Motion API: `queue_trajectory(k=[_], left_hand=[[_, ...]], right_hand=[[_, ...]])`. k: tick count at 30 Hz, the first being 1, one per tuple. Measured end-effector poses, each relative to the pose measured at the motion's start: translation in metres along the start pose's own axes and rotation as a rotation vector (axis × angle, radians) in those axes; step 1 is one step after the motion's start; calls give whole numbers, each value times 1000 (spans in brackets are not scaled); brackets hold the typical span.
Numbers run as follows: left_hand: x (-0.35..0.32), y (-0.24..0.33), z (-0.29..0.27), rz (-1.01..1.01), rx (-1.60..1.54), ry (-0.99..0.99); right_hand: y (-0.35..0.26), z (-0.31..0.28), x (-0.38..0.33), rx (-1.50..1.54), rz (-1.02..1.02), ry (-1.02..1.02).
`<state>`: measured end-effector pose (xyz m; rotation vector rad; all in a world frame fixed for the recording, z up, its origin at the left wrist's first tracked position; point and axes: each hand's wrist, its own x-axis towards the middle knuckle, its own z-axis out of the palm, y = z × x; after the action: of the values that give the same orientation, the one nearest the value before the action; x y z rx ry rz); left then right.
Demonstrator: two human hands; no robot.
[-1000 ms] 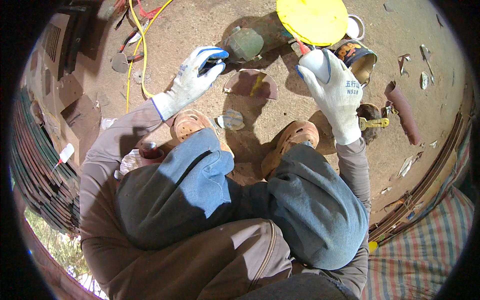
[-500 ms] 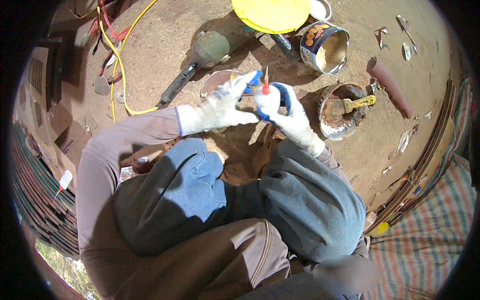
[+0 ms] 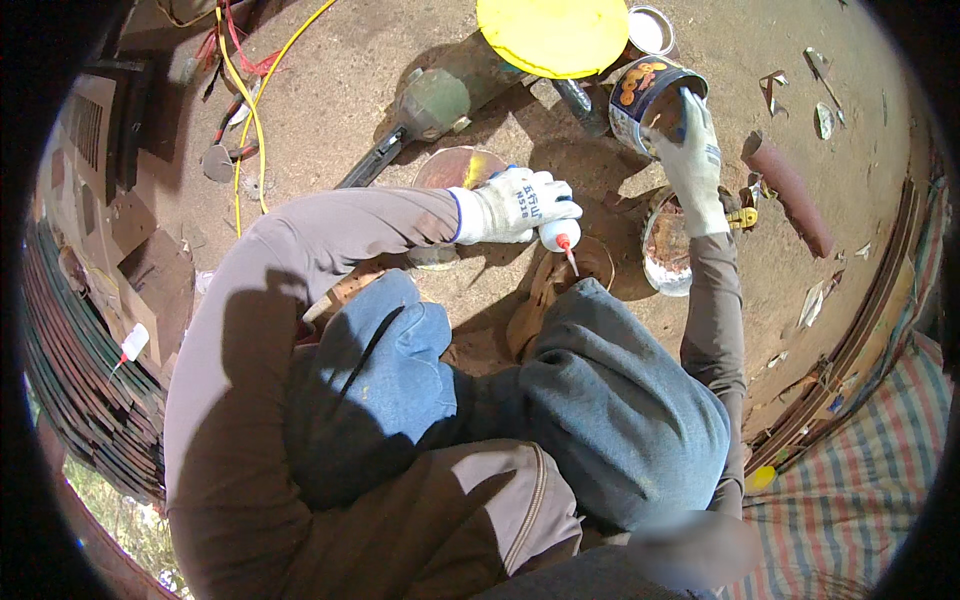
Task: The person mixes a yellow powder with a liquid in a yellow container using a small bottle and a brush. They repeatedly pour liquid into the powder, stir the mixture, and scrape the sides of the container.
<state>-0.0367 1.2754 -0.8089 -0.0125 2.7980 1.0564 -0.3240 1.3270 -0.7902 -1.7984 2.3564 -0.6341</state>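
My left hand [image 3: 515, 205], in a white glove, is closed round a white squeeze bottle [image 3: 557, 232] with a red cap and a thin nozzle. The nozzle tilts down and to the right, above a brown rounded piece [image 3: 592, 262] between my knees. My right hand [image 3: 692, 165], gloved too, reaches into the mouth of a dark printed tin [image 3: 632, 100]. Its thumb stands apart from the fingers, and the fingertips are partly hidden by the tin. Just below that hand is a crusted round container [image 3: 667, 262], with a yellow-handled scraper [image 3: 742, 217] at its edge.
A green power tool [image 3: 440, 100] lies ahead beside a bright yellow disc [image 3: 550, 38]. Nearer is a reddish-brown disc [image 3: 455, 167]. A yellow cord [image 3: 262, 150] loops at left. A brown roll [image 3: 788, 195] and scraps lie at right. Another squeeze bottle [image 3: 134, 342] rests far left.
The bottle has passed from my right hand into my left, and its nozzle has turned from upward to downward. My right hand has moved up and right to the tin, which has tilted.
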Motion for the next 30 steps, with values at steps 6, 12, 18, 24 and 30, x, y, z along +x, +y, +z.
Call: queue_trajectory(k=[6, 12, 18, 24, 30], left_hand=[[5, 9, -37, -225, -156, 404], [108, 26, -83, -628, -360, 353], [136, -1, -81, -768, -628, 317], [127, 2, -53, -676, -522, 600], [78, 10, -58, -571, -644, 770]], right_hand=[[23, 20, -8, -137, 69, -144], [30, 13, -12, -285, -92, -248], [21, 14, 1, -399, 8, -485], [-7, -14, -5, -731, 85, -398], [-41, -54, -2, -235, 178, -180]])
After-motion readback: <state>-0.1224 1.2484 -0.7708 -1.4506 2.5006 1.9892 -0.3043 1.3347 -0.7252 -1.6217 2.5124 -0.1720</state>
